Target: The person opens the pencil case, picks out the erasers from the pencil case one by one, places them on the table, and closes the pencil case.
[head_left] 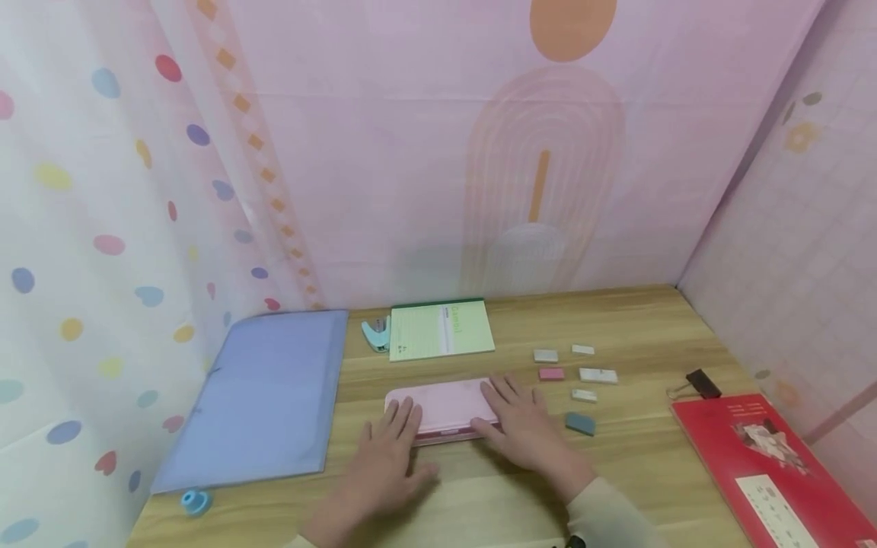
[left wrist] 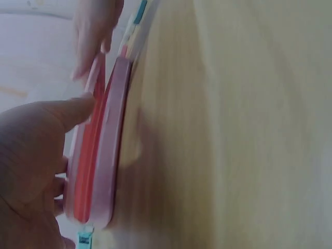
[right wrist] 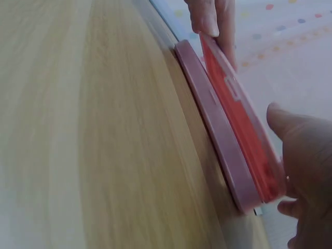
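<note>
A pink pencil case (head_left: 441, 407) lies on the wooden table in front of me. Its lid stands slightly ajar at the near side, with a red inside (right wrist: 233, 122) showing along the gap in both wrist views. My left hand (head_left: 389, 460) rests on the lid's left end, fingers extended over the top and the thumb out to the side. At the other end, my right hand (head_left: 524, 430) lies with spread, straight fingers on the lid. Whatever is inside the case is hidden.
Several small eraser-like blocks (head_left: 598, 375) lie right of the case. Behind it are a green notepad (head_left: 425, 335) and a light-blue stapler (head_left: 377, 335). A blue folder (head_left: 267, 403) and small blue round object (head_left: 196, 501) sit left; a red book (head_left: 767, 449) and black binder clip (head_left: 703, 384), right.
</note>
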Action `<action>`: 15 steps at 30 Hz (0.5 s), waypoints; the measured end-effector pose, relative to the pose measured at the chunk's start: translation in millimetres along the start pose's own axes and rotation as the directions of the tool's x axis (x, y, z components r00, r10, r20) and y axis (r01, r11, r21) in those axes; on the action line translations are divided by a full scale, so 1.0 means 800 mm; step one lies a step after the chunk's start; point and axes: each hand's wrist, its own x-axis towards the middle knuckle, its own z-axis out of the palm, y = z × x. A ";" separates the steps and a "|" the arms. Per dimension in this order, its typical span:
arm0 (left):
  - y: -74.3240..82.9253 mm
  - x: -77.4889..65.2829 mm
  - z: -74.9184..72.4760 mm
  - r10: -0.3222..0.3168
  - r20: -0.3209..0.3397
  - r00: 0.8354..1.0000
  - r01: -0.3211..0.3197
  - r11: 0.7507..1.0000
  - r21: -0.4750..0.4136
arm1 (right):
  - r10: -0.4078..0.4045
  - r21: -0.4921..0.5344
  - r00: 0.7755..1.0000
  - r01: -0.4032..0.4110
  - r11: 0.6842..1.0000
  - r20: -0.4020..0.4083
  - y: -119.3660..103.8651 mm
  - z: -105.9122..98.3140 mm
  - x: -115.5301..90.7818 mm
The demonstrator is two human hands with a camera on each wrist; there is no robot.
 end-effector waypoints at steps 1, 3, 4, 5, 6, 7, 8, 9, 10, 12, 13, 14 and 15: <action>0.002 -0.001 0.003 -0.007 0.002 1.000 0.007 1.000 0.008 | 0.011 -0.003 1.000 -0.011 1.000 0.025 -0.003 0.003 0.001; 0.005 -0.003 0.008 -0.018 -0.001 1.000 0.018 1.000 0.013 | 0.034 -0.007 0.998 -0.033 0.999 0.055 -0.009 0.008 0.002; 0.007 -0.004 0.010 -0.025 -0.001 1.000 0.025 1.000 0.015 | 0.044 -0.009 0.997 -0.044 0.999 0.064 -0.011 0.010 0.002; 0.008 -0.005 0.011 -0.029 -0.003 1.000 0.029 0.999 0.019 | 0.054 -0.017 0.996 -0.053 0.998 0.069 -0.012 0.011 0.002; 0.009 -0.005 0.012 -0.033 -0.002 0.999 0.033 0.999 0.019 | 0.063 -0.024 0.996 -0.061 0.998 0.070 -0.013 0.013 0.002; 0.010 -0.005 0.013 -0.036 0.002 0.999 0.036 0.999 0.022 | 0.070 -0.029 0.995 -0.068 0.997 0.070 -0.014 0.014 0.001; 0.012 -0.005 0.014 -0.035 0.002 0.999 0.035 0.999 0.023 | 0.076 -0.038 0.995 -0.074 0.997 0.070 -0.015 0.014 0.000; 0.013 -0.006 0.015 -0.032 0.004 0.999 0.032 0.999 0.023 | 0.081 -0.041 0.994 -0.079 0.996 0.070 -0.015 0.015 -0.001; 0.014 -0.007 0.016 -0.032 0.006 0.999 0.032 0.999 0.021 | 0.083 -0.044 0.994 -0.080 0.996 0.066 -0.015 0.016 -0.002; 0.017 -0.008 0.018 -0.033 0.003 0.999 0.033 0.999 0.011 | 0.084 -0.048 0.995 -0.081 0.996 0.060 -0.016 0.016 -0.004; 0.018 -0.008 0.018 -0.033 0.001 0.999 0.033 0.999 0.007 | 0.085 -0.050 0.995 -0.082 0.995 0.058 -0.017 0.016 -0.005; 0.019 -0.008 0.019 -0.034 -0.004 0.999 0.034 0.999 0.000 | 0.085 -0.050 0.995 -0.083 0.995 0.057 -0.017 0.017 -0.005; 0.019 -0.009 0.020 -0.038 -0.006 0.999 0.038 0.999 -0.006 | 0.087 -0.049 0.995 -0.084 0.995 0.056 -0.017 0.017 -0.005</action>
